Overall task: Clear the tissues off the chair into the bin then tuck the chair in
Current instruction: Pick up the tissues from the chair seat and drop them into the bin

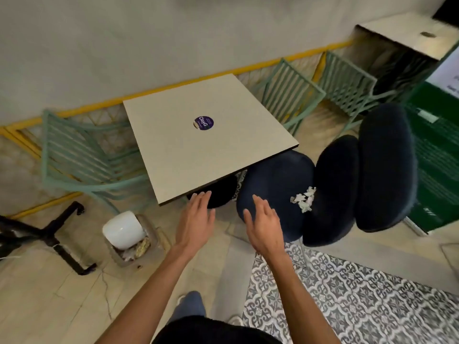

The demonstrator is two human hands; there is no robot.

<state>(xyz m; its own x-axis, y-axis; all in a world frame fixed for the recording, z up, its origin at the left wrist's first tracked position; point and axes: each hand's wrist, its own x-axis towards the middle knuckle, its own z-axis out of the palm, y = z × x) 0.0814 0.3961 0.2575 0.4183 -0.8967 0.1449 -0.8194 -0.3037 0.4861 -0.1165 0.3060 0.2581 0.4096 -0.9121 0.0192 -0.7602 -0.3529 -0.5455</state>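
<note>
Crumpled white tissues (305,200) lie on the right side of a dark blue cushioned chair seat (273,184), beside its padded backrest (332,189). The chair stands at the right front corner of a square beige table (198,145). My right hand (264,223) hovers open over the seat's near left edge, a hand's width left of the tissues. My left hand (196,219) is open too, just below the table's front edge. A small bin (131,240) with a tilted white swing lid and paper inside stands on the floor at the left.
A second dark blue cushion (387,167) stands right of the chair against a green cabinet (437,157). Mint green metal chairs (82,157) sit left of and behind the table. A black table base (57,237) lies on the floor at left. Patterned tiles (347,299) cover the right floor.
</note>
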